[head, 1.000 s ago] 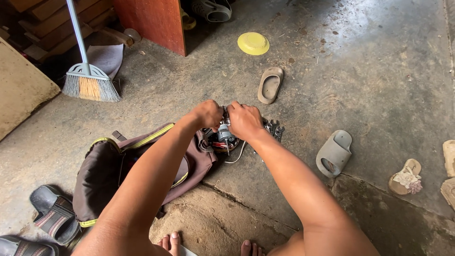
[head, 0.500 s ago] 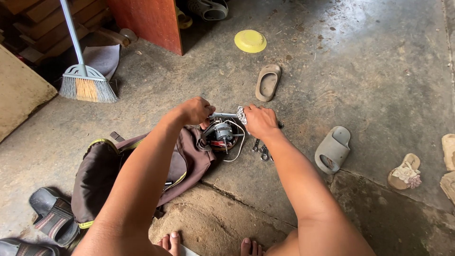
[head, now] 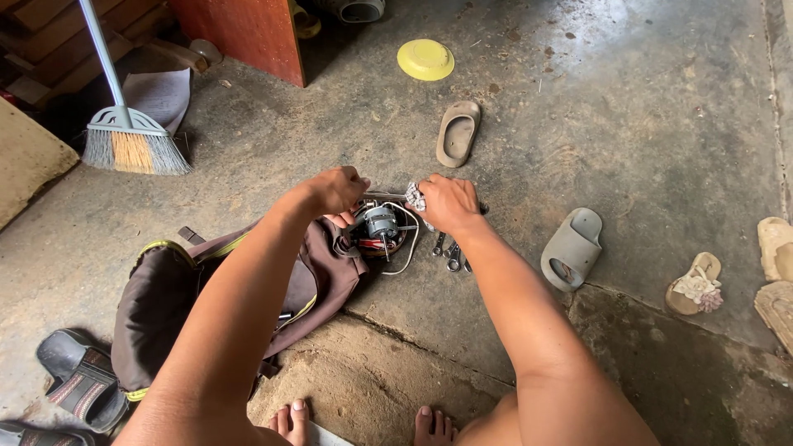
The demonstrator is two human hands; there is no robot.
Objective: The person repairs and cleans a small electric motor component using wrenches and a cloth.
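A small electric motor (head: 381, 225) with copper windings and white wires lies on the concrete floor beside a dark brown bag (head: 190, 297). My left hand (head: 334, 192) hovers just above the motor's left side, fingers curled around something thin. My right hand (head: 448, 202) is to the right of the motor, closed on a small pale rag (head: 415, 196) and a slim metal tool that runs toward the left hand. Several wrenches (head: 450, 252) lie on the floor just below my right hand.
A broom (head: 132, 140) leans at the far left. A yellow lid (head: 425, 59) lies at the back. Slippers are scattered around: a brown one (head: 457, 132), a grey one (head: 572, 248), others at the right edge and lower left. My bare toes (head: 289, 419) show at the bottom.
My hands, together over the motor a second ago, have drawn apart. The right hand moved right with the rag, uncovering the motor and the wrenches.
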